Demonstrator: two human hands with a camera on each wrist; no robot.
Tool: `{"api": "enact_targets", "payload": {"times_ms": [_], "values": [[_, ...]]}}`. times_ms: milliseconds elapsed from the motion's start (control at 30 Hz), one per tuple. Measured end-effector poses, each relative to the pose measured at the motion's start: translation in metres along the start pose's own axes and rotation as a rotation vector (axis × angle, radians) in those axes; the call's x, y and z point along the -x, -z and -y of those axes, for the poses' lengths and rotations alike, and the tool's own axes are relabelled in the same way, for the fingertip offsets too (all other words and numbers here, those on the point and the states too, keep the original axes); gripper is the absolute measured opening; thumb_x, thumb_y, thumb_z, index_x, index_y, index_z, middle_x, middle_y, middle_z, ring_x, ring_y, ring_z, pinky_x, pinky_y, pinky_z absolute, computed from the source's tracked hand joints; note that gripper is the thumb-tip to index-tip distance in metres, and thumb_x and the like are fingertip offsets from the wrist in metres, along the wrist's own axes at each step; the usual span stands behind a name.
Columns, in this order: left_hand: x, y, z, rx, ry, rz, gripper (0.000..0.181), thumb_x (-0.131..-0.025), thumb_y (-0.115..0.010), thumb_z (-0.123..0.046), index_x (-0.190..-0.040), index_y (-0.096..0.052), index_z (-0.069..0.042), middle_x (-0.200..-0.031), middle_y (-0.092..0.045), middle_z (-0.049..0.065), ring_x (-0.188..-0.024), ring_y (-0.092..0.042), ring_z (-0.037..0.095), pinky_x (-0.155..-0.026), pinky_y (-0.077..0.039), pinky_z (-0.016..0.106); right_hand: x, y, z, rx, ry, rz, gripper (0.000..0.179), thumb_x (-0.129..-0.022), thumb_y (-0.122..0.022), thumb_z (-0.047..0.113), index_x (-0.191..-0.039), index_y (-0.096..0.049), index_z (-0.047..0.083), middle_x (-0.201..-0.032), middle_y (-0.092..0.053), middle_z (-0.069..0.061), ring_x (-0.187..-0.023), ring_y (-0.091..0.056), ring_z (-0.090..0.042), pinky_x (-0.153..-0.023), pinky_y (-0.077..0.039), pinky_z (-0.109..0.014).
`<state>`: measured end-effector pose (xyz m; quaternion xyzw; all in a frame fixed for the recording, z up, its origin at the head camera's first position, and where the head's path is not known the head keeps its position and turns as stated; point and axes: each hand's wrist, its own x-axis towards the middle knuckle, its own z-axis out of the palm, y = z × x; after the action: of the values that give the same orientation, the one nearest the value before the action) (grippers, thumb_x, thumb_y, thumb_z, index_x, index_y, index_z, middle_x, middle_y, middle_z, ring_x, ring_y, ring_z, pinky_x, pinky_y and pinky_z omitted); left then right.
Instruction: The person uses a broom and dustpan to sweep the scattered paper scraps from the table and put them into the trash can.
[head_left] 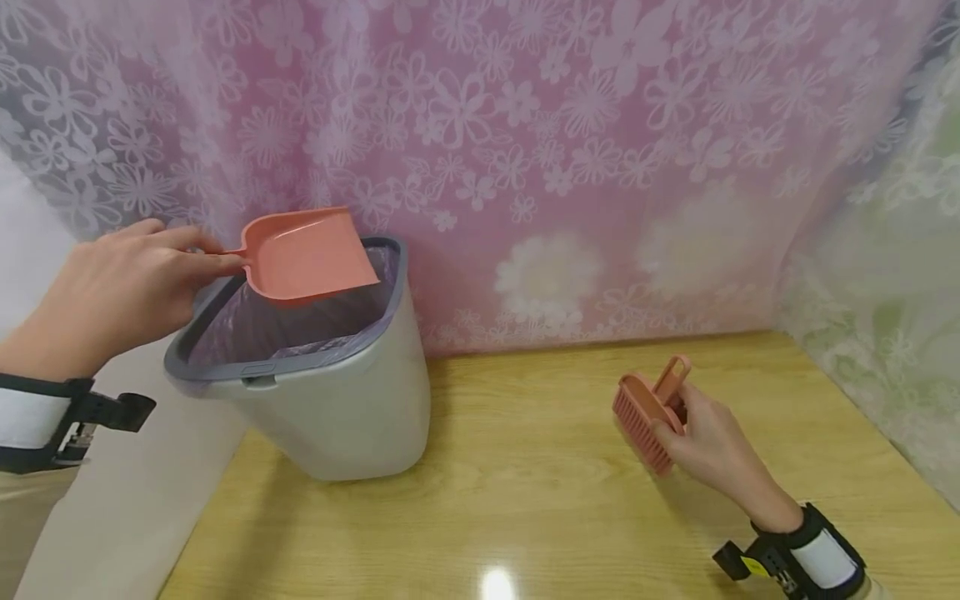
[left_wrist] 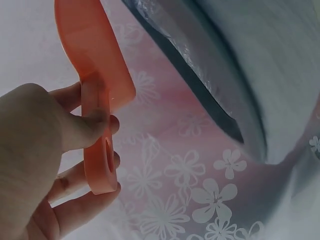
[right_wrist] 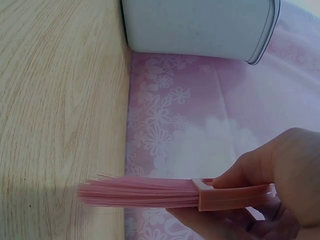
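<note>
My left hand (head_left: 127,283) pinches the handle of an orange-pink dustpan (head_left: 307,254). In the head view the pan hangs over the mouth of a trash bin (head_left: 360,408), its flat lip pointing right. Nothing shows on the pan's surface. The left wrist view has the thumb and fingers around the dustpan handle (left_wrist: 99,165), below the tilted pan. On the right, my right hand (head_left: 712,442) grips a matching hand brush (head_left: 645,421) over the wooden table. Its pink bristles (right_wrist: 140,191) point down toward the tabletop in the right wrist view.
The grey-white bin has a dark rim (head_left: 300,367) and a translucent liner (head_left: 247,329) inside. It stands on the left part of the wooden table (head_left: 510,467). Behind hangs a pink flowered curtain (head_left: 480,167); a greenish flowered cloth (head_left: 885,317) borders the right side.
</note>
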<state>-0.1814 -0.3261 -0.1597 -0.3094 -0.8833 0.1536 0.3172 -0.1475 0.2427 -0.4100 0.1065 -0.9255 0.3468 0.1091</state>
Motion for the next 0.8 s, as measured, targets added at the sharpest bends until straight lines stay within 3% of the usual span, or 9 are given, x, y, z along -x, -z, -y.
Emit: {"api": "enact_targets", "payload": {"times_ms": [200, 433, 600, 800], "values": [[-0.004, 0.000, 0.000, 0.050, 0.035, 0.037, 0.034, -0.073, -0.080, -0.006, -0.106, -0.080, -0.016, -0.096, -0.076, 0.011, -0.066, -0.060, 0.029, -0.045, -0.051, 0.048, -0.001, 0.002, 0.000, -0.014, 0.000, -0.010, 0.038, -0.087, -0.065, 0.000, -0.122, -0.053, -0.007, -0.089, -0.067, -0.018, -0.066, -0.064, -0.017, -0.045, -0.051, -0.026], [-0.005, -0.001, -0.002, 0.083, 0.046, 0.052, 0.032, -0.075, -0.078, -0.006, -0.105, -0.080, -0.016, -0.093, -0.075, 0.007, -0.062, -0.054, 0.022, -0.043, -0.043, 0.036, -0.001, 0.002, 0.002, -0.014, -0.010, 0.002, 0.036, -0.087, -0.064, 0.001, -0.121, -0.053, -0.008, -0.088, -0.066, -0.018, -0.063, -0.062, -0.015, -0.045, -0.051, -0.027], [-0.014, 0.001, -0.013, 0.152, 0.031, 0.001, 0.034, -0.078, -0.074, -0.002, -0.107, -0.081, -0.019, -0.094, -0.076, 0.003, -0.060, -0.052, 0.017, -0.042, -0.035, 0.030, -0.001, 0.001, 0.001, -0.007, 0.003, -0.012, 0.036, -0.086, -0.065, 0.001, -0.120, -0.054, -0.007, -0.086, -0.066, -0.017, -0.063, -0.062, -0.016, -0.045, -0.051, -0.027], [-0.034, 0.006, -0.041, 0.264, -0.037, -0.089, 0.032, -0.076, -0.078, -0.002, -0.105, -0.081, -0.016, -0.091, -0.075, 0.003, -0.058, -0.050, 0.013, -0.043, -0.037, 0.029, -0.001, -0.002, -0.001, -0.008, 0.015, -0.012, 0.037, -0.086, -0.065, 0.000, -0.120, -0.054, -0.006, -0.087, -0.066, -0.016, -0.062, -0.061, -0.015, -0.045, -0.050, -0.026]]}}
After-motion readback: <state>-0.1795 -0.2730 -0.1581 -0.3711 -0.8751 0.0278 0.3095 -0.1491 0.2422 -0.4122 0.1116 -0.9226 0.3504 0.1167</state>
